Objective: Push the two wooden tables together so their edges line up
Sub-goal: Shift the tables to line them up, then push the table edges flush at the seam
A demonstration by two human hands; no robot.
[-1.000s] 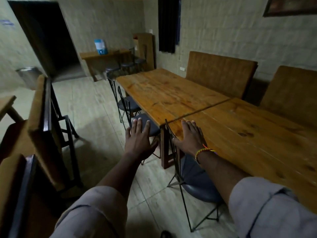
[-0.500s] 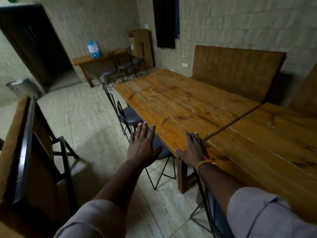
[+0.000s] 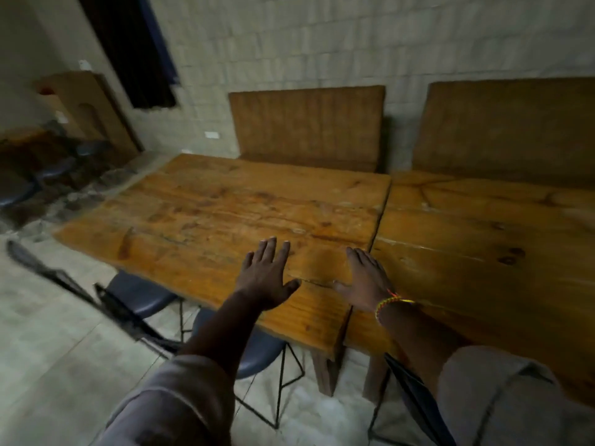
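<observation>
On left table (image 3: 199, 217), both open hands: left hand (image 3: 262, 278), right hand (image 3: 365, 281).

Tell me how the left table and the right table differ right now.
The left table carries both open hands, left hand and right hand; the right table carries neither. The left table's front edge juts nearer than the right table's. Both are bare orange wood, meeting along one seam.
</observation>
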